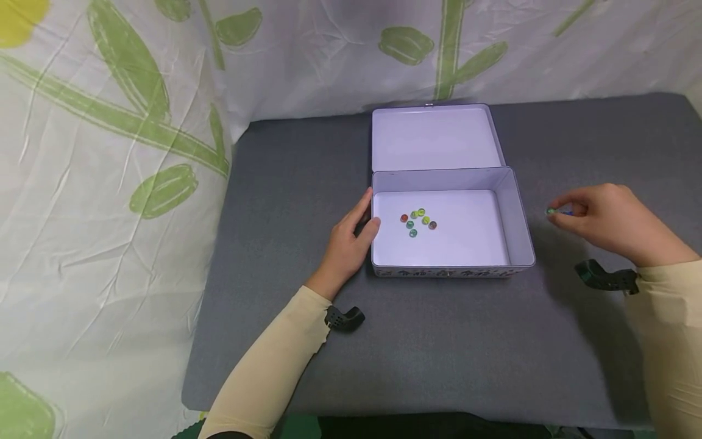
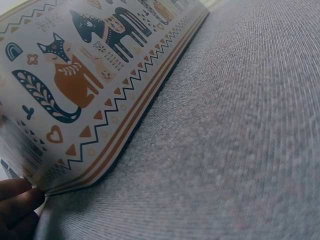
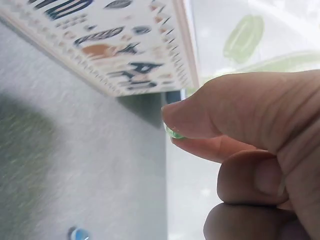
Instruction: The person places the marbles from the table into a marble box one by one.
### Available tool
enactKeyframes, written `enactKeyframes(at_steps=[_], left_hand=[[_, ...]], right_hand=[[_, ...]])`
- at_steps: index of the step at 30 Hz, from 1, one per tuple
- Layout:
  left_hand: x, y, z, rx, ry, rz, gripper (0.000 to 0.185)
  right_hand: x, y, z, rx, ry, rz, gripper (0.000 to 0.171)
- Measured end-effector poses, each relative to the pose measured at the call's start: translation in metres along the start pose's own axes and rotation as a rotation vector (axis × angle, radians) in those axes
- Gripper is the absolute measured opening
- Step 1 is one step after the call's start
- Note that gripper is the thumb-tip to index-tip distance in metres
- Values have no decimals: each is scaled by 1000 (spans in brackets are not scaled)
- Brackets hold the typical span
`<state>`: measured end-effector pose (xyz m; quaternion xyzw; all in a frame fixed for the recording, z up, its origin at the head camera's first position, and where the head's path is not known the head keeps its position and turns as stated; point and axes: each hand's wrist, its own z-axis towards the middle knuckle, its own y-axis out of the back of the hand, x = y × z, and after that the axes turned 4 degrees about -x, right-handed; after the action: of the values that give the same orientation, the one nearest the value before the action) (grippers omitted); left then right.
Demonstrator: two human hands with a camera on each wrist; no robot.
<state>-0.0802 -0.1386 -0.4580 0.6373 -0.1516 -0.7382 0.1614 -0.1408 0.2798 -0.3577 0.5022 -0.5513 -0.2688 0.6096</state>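
Note:
An open tin box (image 1: 460, 244) holds several small glass marbles (image 1: 413, 233), green, yellow-green and reddish, on the left part of its white floor. My left hand (image 1: 343, 250) rests against the box's left side, fingers nearly straight along the wall and thumb overlapping the rim. In the left wrist view, its fingertips (image 2: 35, 197) are at the printed box's lower corner. To the right of the box, my right hand (image 1: 609, 216) pinches a green marble (image 3: 173, 132) between thumb and index finger. Below that hand, a blue marble (image 3: 79, 233) lies on the table in the right wrist view.
The box's hinged lid (image 1: 436, 137) lies open behind it, toward the back edge. A grey table (image 1: 285, 201) carries everything. White curtains with green leaves (image 1: 329, 55) hang behind and to the left.

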Motion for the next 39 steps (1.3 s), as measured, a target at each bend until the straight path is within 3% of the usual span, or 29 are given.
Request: enactKeyframes(at_steps=[19, 39], left_hand=[[3, 2, 1, -5, -6, -17, 62], [0, 1, 0, -6, -1, -15, 63]], right_hand=[[49, 5, 31, 44, 86, 40, 22], [96, -6, 73, 79, 208, 57, 18]])
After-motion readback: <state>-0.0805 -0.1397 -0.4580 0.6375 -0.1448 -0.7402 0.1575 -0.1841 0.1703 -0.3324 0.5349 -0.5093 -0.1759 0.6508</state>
